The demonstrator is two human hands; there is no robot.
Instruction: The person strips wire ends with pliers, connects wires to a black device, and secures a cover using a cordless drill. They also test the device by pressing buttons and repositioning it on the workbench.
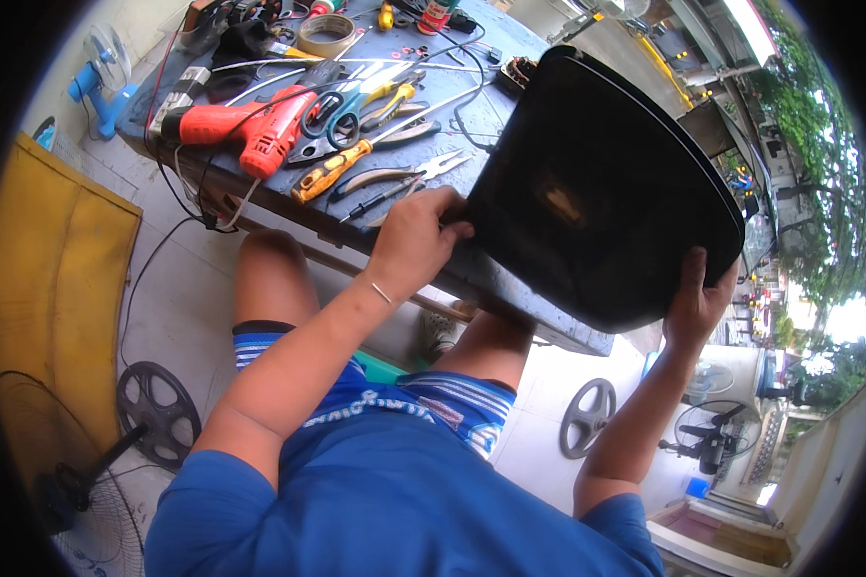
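- The black panel [606, 183] is held up, tilted, at the near right part of the desk [486, 115]; whether it also touches the desk, I cannot tell.
- The left hand [419, 231] is closed on the lower left edge of the panel, pinching it between thumb and fingers.
- The right hand [698, 303] grips the lower right edge, with the thumb on the broad face; its fingers are mostly hidden.
- To hold it well, I would let both hands share the weight, because one pinched edge alone may allow the wide panel to swing.
- A black cable [460, 123] comes close to the left edge; I cannot see if it is joined. Turning the panel slowly would be safer.
- Near the left hand lie pliers [441, 166] and a yellow screwdriver [332, 171], with the red drill [277, 117] farther away. Such hard tools could scratch the panel, so some free space should be kept.
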